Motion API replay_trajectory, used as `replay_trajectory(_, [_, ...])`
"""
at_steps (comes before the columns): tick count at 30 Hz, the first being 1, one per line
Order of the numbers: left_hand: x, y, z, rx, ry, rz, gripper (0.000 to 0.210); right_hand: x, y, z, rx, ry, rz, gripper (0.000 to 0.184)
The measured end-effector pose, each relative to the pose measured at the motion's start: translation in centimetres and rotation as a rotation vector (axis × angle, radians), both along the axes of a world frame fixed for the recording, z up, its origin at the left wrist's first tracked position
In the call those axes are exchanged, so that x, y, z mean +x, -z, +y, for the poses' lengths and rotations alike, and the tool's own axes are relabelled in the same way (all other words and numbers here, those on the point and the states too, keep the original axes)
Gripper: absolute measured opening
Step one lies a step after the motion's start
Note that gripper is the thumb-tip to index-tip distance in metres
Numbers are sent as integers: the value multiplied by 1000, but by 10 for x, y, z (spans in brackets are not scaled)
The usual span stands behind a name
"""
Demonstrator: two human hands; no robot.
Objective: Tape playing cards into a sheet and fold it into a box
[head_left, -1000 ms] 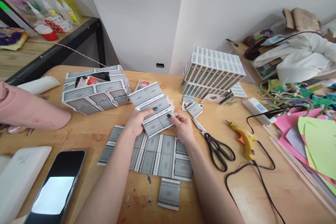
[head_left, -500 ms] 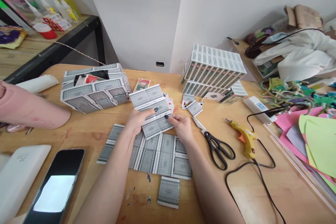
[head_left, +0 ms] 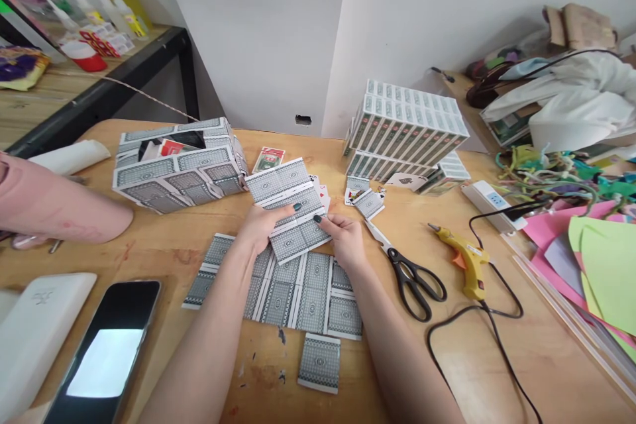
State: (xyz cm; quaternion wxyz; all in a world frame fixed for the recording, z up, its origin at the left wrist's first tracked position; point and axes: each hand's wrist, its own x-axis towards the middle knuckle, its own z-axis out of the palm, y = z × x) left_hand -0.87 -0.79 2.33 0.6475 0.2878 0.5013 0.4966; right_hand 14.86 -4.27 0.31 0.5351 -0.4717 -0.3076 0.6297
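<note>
Between my hands is a panel of joined playing cards (head_left: pixel 281 180), patterned backs facing up. My left hand (head_left: pixel 261 224) grips its left side, thumb lying across the top. At the lower right corner my right hand (head_left: pixel 344 233) pinches the edge between thumb and fingers. Under the panel and my forearms lies a larger sheet of joined cards (head_left: pixel 283 298) on the table. One folded card piece (head_left: pixel 319 363) rests apart in front of it. Several face-up cards (head_left: pixel 322 193) peek out behind the held panel.
A box covered in cards (head_left: pixel 179 169) stands at back left; stacked card packs (head_left: pixel 410 122) rise at back right. Scissors (head_left: pixel 412 278) and a yellow glue gun (head_left: pixel 464 262) with its cord lie to the right. A phone (head_left: pixel 106 344) and pink cylinder (head_left: pixel 64 202) are at left.
Almost nothing differs. The camera view has shifted slightly, and both hands keep the same hold on the card panel.
</note>
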Motion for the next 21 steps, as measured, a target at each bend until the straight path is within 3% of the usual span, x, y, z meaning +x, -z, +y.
replay_trajectory(12, [-2,2,0,-15,6,-22,50,1,-6,3,-51,-37,124,21])
replay_trajectory(21, [0,4,-1,55,1,53,50,2,-2,6,21,-36,46,17])
